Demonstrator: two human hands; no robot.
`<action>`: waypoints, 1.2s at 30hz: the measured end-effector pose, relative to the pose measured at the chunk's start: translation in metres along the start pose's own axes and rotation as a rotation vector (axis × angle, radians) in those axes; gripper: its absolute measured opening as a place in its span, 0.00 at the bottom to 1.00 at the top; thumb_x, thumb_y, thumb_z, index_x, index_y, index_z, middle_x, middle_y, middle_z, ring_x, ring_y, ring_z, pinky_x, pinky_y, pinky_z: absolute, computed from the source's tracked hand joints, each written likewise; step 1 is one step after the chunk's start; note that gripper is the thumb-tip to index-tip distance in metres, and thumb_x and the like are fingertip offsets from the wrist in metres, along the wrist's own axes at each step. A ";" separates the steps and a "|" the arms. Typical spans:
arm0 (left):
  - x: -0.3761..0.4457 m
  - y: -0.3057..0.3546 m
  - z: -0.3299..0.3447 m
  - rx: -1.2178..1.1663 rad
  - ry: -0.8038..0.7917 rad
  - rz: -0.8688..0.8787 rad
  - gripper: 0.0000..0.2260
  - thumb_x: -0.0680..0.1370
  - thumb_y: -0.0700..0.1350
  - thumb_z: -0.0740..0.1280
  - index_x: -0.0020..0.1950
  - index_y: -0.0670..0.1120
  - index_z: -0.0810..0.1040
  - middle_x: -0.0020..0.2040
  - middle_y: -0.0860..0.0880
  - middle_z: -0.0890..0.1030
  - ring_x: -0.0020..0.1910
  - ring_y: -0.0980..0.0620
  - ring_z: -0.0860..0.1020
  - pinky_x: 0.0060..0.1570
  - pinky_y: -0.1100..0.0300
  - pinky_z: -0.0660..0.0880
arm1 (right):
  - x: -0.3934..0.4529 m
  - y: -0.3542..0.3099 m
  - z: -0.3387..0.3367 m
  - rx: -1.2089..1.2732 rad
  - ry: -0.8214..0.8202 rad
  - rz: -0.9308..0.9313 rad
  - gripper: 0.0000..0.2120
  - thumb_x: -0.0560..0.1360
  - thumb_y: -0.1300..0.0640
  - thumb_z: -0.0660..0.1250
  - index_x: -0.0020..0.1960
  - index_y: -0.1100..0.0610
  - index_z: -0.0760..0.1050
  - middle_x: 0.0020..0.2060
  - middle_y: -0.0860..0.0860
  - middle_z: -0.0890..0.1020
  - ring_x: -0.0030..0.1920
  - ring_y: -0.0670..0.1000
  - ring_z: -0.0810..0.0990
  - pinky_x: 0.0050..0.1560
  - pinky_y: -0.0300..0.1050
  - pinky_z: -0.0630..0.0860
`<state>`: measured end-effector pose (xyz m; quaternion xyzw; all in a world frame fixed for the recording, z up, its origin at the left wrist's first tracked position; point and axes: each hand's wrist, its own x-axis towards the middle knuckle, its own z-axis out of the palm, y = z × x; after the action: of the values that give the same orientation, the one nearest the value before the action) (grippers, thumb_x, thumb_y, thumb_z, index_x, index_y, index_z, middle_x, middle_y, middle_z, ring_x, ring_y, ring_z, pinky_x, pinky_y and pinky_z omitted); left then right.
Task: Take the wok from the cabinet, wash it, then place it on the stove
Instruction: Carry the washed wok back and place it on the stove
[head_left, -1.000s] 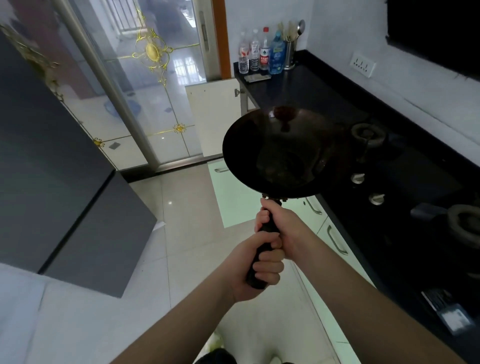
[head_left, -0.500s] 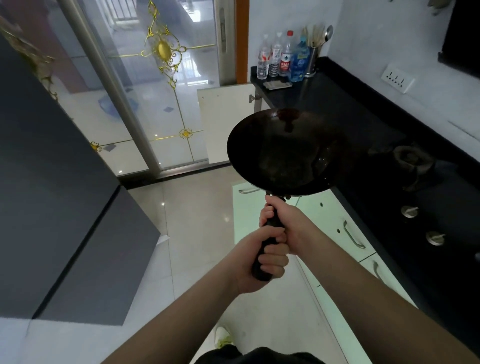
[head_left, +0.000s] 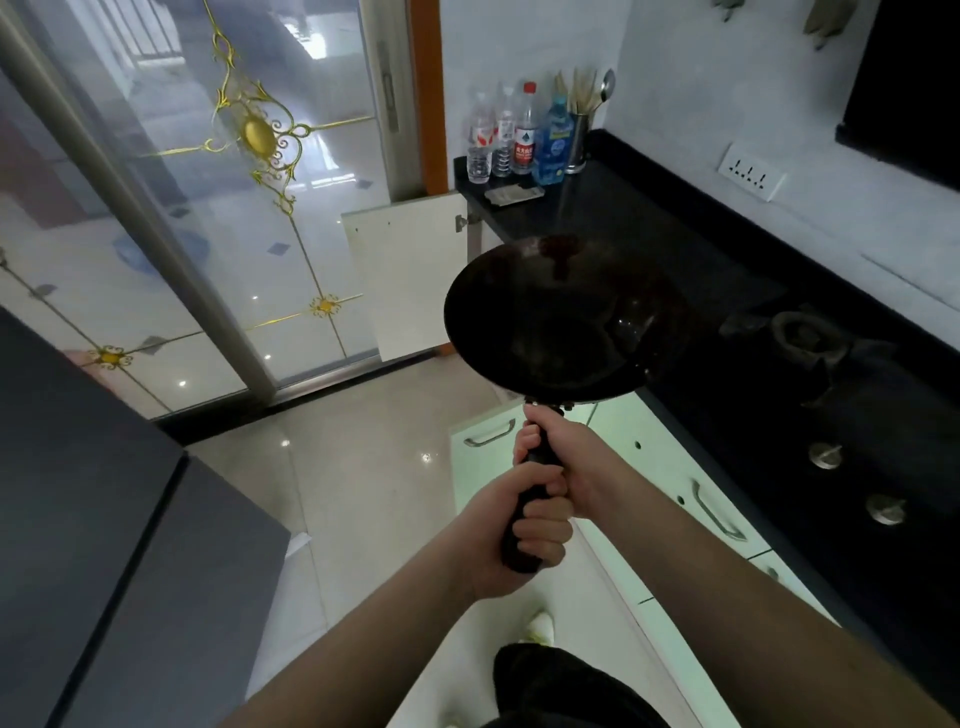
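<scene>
A person grips a dark wok (head_left: 566, 317) by its handle with both hands, the right hand (head_left: 566, 457) nearer the bowl, the left hand (head_left: 511, 535) behind, holding it above the black table's (head_left: 675, 244) edge, beside the stove (head_left: 810, 343).

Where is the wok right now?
The wok is in mid-air at centre frame, over the black counter's edge, held by its handle with the right hand above the left hand.

I cannot see most of the wok handle (head_left: 535, 499); my left hand (head_left: 511, 540) and right hand (head_left: 566, 457) cover it. The bottle (head_left: 524, 130) labels are too small to read. The stove (head_left: 852, 415) is dark and runs off the right edge.
</scene>
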<state>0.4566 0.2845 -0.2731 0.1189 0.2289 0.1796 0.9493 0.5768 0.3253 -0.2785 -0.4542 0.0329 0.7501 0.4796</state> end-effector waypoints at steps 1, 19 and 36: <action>0.008 0.007 -0.001 0.010 -0.003 -0.014 0.08 0.75 0.43 0.67 0.37 0.45 0.72 0.23 0.53 0.65 0.18 0.59 0.63 0.17 0.67 0.61 | 0.006 -0.008 0.000 0.008 -0.001 -0.006 0.16 0.78 0.56 0.65 0.33 0.58 0.69 0.23 0.49 0.72 0.22 0.46 0.73 0.24 0.38 0.74; 0.161 0.139 0.014 0.108 0.040 -0.177 0.10 0.77 0.43 0.64 0.36 0.46 0.69 0.24 0.54 0.63 0.18 0.60 0.63 0.16 0.68 0.62 | 0.120 -0.158 -0.001 0.195 0.025 -0.070 0.15 0.76 0.57 0.67 0.32 0.56 0.68 0.24 0.48 0.72 0.21 0.44 0.73 0.22 0.36 0.72; 0.218 0.264 -0.034 0.165 -0.083 -0.491 0.11 0.79 0.47 0.64 0.38 0.45 0.71 0.24 0.54 0.65 0.18 0.60 0.64 0.16 0.69 0.60 | 0.206 -0.196 0.036 0.363 0.219 -0.222 0.17 0.78 0.50 0.64 0.33 0.54 0.68 0.23 0.46 0.72 0.22 0.43 0.71 0.37 0.34 0.53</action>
<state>0.5461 0.6152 -0.3065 0.1441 0.2254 -0.0807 0.9602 0.6744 0.5904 -0.3283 -0.4399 0.1688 0.6209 0.6264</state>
